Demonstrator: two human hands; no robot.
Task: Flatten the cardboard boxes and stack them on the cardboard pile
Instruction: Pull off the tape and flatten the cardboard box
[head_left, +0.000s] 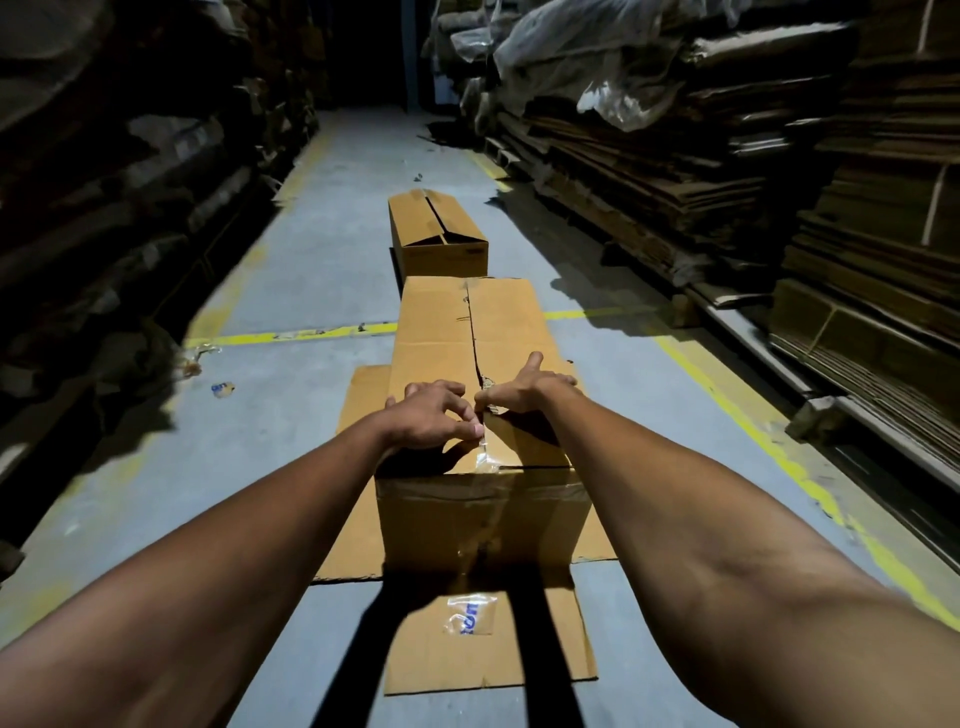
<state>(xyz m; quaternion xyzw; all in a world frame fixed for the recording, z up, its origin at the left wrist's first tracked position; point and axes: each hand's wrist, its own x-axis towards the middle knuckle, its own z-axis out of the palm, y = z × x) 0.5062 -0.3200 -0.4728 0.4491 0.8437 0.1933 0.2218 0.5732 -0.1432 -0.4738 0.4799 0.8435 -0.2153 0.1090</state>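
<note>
Two upright cardboard boxes in the aisle: near box (470, 410) standing long-ways on a flattened cardboard sheet (363, 467) at scene centre, far box (438, 234) just beyond it, top flaps sagging inward along the centre seam. Second flat sheet (488, 639) lying nearest, partly overlapped by the first, bearing one patch of clear tape with blue lettering. One strip of clear tape (484, 452) running along the near end of the near box's top seam and down its near face. Two bare arms extended forward over the near box. Left hand (434, 415) palm down on the left top flap, fingers curled, fingertips pinching the tape at the seam. Right hand (524, 384) on the right top flap, thumb and forefinger drawn together at the seam, remaining fingers spread flat and pointing far; whether actually gripping tape or flap edge, cannot tell. Both hands nearly touching at the seam. One yellow floor line (291, 336) crossing the grey floor (291, 415) behind the near box. Tall cardboard piles (857, 260) along the right wall; darker stacks (104, 208) along the left.
</note>
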